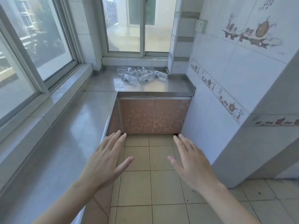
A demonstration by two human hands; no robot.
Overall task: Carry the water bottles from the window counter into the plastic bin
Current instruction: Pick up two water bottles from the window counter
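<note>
Bottles [141,75] heaped on the counter [103,101], upper centre.
Left hand [105,160] and right hand [192,164] low in frame, fingers spread, holding nothing, above bare floor [150,188]; cabinet [154,115] between.

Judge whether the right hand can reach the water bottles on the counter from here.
Probably not yet: the right hand is open over the floor, well short of the water bottles. Nothing blocks the way.

Bright daylight floods in through the windows [40,46] — soft glare on the steel counter [145,84] (edges bowed by wide-angle distortion).
</note>
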